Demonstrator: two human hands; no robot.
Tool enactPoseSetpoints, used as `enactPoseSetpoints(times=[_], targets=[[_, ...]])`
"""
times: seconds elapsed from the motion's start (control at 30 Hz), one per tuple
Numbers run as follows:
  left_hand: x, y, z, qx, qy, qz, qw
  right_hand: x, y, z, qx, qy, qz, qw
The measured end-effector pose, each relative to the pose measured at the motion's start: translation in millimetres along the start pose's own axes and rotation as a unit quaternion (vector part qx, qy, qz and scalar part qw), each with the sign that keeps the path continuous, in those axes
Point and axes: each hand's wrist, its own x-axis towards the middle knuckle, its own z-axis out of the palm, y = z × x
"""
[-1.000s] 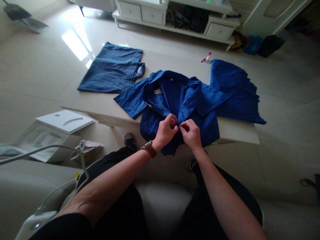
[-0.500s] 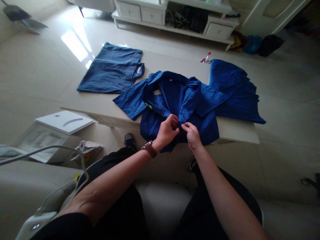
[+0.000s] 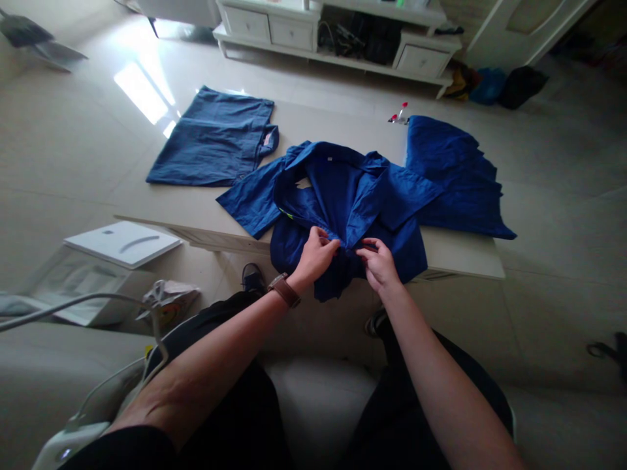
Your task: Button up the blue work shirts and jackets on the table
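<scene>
A blue shirt [image 3: 362, 202] lies spread on the pale table, its collar away from me and its front edge hanging over the near side. My left hand [image 3: 317, 256], with a brown-strapped watch above it, pinches the left front edge of the shirt. My right hand [image 3: 378, 262] grips the opposite front edge with thumb and forefinger, a short gap from the left. A crumpled bit of cloth lies between the two hands. Whether a button is between the fingertips is too small to tell.
A folded blue garment [image 3: 215, 137] lies at the table's left. More blue cloth [image 3: 450, 176] spreads over the right end. Red-capped bottles [image 3: 401, 114] stand behind it. A white box [image 3: 122, 243] sits at lower left, near a cable [image 3: 98, 297]. A white cabinet [image 3: 294, 32] lines the back.
My left hand has moved slightly left and down along the shirt's front edge, away from the right hand. The fingers of my right hand have shifted a little on the cloth.
</scene>
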Motion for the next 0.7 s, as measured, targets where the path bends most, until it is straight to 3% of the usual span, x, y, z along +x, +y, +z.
enactPoseSetpoints(times=[0.1, 0.2, 0.3, 0.4, 0.53, 0.6, 0.7], targets=[[9.8, 3.7, -7.0, -0.091, 0.112, -0.144, 0.979, -3.0, -8.6, -2.1, 0.037, -0.021, 0.029, 0.999], [16.7, 9.5, -13.9, -0.195, 0.102, -0.183, 0.958, -9.7, -20.0, -1.1, 0.047, -0.024, 0.045, 0.998], [20.1, 14.5, -17.8, -0.252, 0.086, -0.158, 0.951, -15.9, -27.5, 0.1, 0.011, 0.002, 0.024, 1.0], [22.1, 18.9, -20.9, -0.263, 0.107, -0.118, 0.951, -17.1, -30.1, -4.4, -0.081, 0.064, -0.055, 0.993], [25.4, 22.3, -26.9, -0.236, 0.12, -0.047, 0.963, -9.0, -32.3, -19.3, -0.243, 0.154, -0.182, 0.94], [26.2, 22.0, -28.9, -0.21, 0.129, -0.005, 0.969, -3.9, -33.6, -25.4, -0.283, 0.149, -0.194, 0.927], [24.9, 20.1, -28.0, -0.181, 0.116, 0.032, 0.976, -0.9, -35.1, -26.6, -0.28, 0.121, -0.17, 0.937]])
